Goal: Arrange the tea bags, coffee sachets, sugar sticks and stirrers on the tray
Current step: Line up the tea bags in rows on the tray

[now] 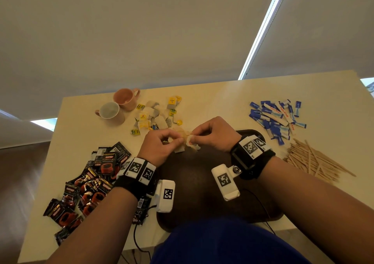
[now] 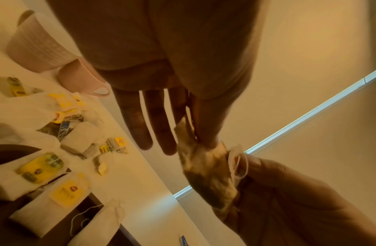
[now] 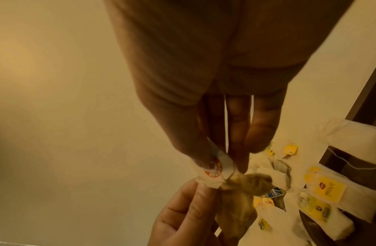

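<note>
Your left hand (image 1: 159, 146) pinches a soft, crumpled tea bag (image 2: 206, 168) between thumb and forefinger, the other fingers hanging straight. Your right hand (image 1: 212, 134) pinches the white paper tag (image 3: 66, 173) with the red print at the same bag's top. You hold the bag in the air over the far edge of the tray (image 1: 194, 182).

The tray is dark, smooth, brown and round-cornered, and it sits on the pale counter (image 1: 222, 99) directly in front of you. A few flat white tea bags with yellow tags (image 3: 326, 188) already lie across its far rim. The rest of the tray looks bare, so I judge the task to be at an early stage.

Just beyond the tray lies the loose heap of tea bags (image 1: 157, 116), thin gauzy paper with small yellow tags and fine strings. To the left of the tray, glossy black and red coffee sachets (image 1: 87, 182) sprawl in a pile. To its right lie the slim blue and white sugar sticks (image 1: 275, 118) and, nearer you, the flat pale wooden stirrers (image 1: 313, 162). None of these three groups is on the tray yet.

Two pink ribbed mugs (image 1: 119, 105) stand beyond the tray to its left.
</note>
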Motion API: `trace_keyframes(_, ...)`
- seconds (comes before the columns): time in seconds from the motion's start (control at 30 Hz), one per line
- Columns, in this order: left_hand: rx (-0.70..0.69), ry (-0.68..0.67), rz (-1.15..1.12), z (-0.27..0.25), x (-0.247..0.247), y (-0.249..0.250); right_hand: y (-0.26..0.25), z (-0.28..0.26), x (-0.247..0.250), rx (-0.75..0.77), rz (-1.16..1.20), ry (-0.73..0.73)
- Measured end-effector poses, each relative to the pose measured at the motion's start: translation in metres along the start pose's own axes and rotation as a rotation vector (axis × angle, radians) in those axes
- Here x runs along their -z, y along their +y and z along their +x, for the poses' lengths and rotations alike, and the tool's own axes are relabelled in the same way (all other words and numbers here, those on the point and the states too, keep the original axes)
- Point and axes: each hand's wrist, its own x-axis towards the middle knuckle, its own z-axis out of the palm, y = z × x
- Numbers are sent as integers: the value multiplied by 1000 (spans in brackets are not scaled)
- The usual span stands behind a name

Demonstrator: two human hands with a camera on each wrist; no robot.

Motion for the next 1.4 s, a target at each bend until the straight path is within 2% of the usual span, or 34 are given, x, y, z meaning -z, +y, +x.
trace_keyframes(0.1,5,47,20,1,0,-4,0,-1,-1,8,-10,15)
trace_keyframes(0.23,8,47,112,1,-1,-5,-10,2,1,52,-84,119)
trace_keyframes(0.33,24,6,177,1,-1,-6,-21,6,9,67,46,142)
trace_keyframes(0.5,42,-49,178,0,-2,-7,-32,15,16,27,358,313)
trace_keyframes(0.63,28,-34,162,-1,-1,-6,-30,18,19,-7,423,383)
trace_keyframes(0.73,39,-15,143,-1,0,-7,-21,17,22,-57,365,421)
trace_keyframes(0.83,39,25,54,0,4,-2,-2,14,19,-131,246,366)
trace_keyframes(0.93,-15,66,16,3,8,12,18,8,6,-236,141,232)
trace_keyframes(1.07,-69,126,-16,9,14,34,33,0,-13,-321,249,35)
trace_keyframes(1.17,-64,172,-20,16,17,44,37,-7,-21,-299,213,-80)
trace_keyframes(1.33,-39,198,19,26,20,50,35,-11,-22,-189,-59,-52)
trace_keyframes(1.4,-21,207,26,29,20,48,33,-12,-21,-190,-71,-47)
